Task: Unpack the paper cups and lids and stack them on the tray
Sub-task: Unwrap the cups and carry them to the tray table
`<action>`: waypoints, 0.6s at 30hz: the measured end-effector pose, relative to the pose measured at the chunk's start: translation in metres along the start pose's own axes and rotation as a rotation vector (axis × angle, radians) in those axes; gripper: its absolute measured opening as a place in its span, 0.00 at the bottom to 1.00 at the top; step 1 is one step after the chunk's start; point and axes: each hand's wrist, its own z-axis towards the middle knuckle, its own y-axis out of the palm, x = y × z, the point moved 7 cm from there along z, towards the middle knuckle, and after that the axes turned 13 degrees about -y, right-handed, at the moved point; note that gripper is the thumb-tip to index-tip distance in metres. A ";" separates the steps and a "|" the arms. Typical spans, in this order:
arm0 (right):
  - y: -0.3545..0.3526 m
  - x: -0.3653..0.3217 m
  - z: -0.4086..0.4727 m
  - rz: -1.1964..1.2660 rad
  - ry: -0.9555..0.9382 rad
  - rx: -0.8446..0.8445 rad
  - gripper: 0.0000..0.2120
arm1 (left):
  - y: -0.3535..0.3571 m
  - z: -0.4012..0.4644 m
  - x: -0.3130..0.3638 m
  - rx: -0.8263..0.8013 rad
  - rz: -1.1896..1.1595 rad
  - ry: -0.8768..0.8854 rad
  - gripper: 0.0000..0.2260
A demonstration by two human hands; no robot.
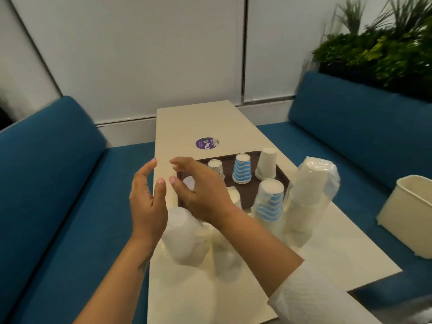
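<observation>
Your left hand point(146, 204) and right hand point(201, 190) hang in the air with fingers apart and loosely curved, palms facing each other, gripping nothing. The fingertips of the two hands are near each other but do not touch.

Behind your right fingers lies the brown tray point(254, 157); your right hand covers its near left corner, so what stands there is hard to make out beyond a pale shape. Past your fingertips, on the tray, stand upside-down stacks: a small printed cup point(216, 167), a blue zigzag cup stack point(242, 169) and a plain white cup stack point(267, 163).

Below your wrists, blurred white lids in plastic wrap point(184, 237) rest on the table point(187, 122); your right forearm hides part of them. To the right of your right hand stand a wrapped blue-striped sleeve point(268, 199) and a taller wrapped white cup sleeve point(308, 195). A cream bin point(406, 216), cut off by the frame, sits on the blue bench point(350, 118).
</observation>
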 end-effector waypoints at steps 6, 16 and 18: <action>-0.101 0.007 -0.009 -0.125 -0.059 0.377 0.12 | 0.044 -0.011 0.047 -0.031 -0.032 0.088 0.16; -0.218 0.142 -0.066 -0.552 0.567 -0.181 0.33 | 0.143 -0.046 0.104 -0.100 -0.169 0.156 0.18; -0.215 0.161 -0.079 -0.509 0.595 -0.377 0.38 | 0.166 -0.057 0.108 -0.126 -0.231 0.130 0.17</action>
